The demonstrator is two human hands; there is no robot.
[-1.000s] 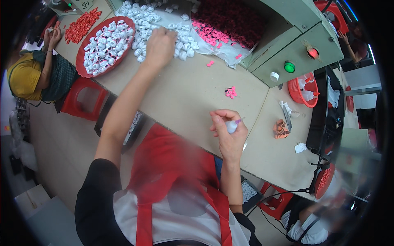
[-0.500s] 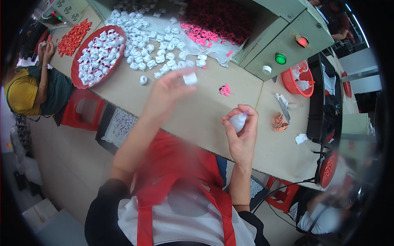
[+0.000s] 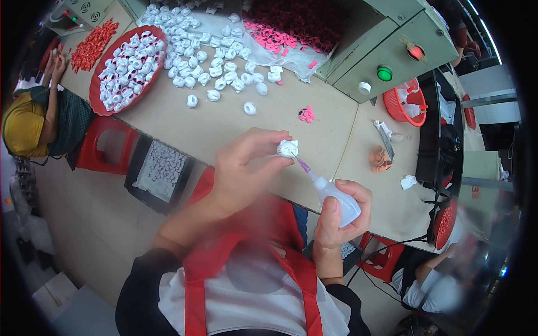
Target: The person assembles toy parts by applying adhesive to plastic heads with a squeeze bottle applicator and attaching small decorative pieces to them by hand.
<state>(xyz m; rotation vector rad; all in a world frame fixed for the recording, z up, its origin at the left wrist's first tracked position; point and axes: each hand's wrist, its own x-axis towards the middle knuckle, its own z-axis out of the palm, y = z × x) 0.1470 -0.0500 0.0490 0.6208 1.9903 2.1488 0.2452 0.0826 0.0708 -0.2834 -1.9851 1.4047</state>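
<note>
My left hand (image 3: pixel 249 165) pinches a small white plastic piece (image 3: pixel 287 148) between thumb and fingers, over the near part of the table. My right hand (image 3: pixel 344 215) grips a translucent squeeze bottle (image 3: pixel 340 200) with a purple nozzle and a thin needle tip. The bottle is tilted, and its tip meets the face of the white piece. Beyond my hands, a small heap of pink pieces (image 3: pixel 306 114) lies on the table. Many similar white pieces (image 3: pixel 230 68) are spread farther back, with one lone white piece (image 3: pixel 250 108) nearer to me.
A red tray (image 3: pixel 96 92) of white pieces stands at the left, beside a red heap (image 3: pixel 92 45). Pink pieces (image 3: pixel 274 40) lie under a green machine (image 3: pixel 364 67). At the right are a red basket (image 3: pixel 397 109), tweezers (image 3: pixel 386 140) and a black bin. Other people sit at both sides.
My left hand has drawn back toward me with a white piece. My right hand has turned the squeeze bottle, bringing its tip to that piece. Several loose white pieces on the table have shifted.
</note>
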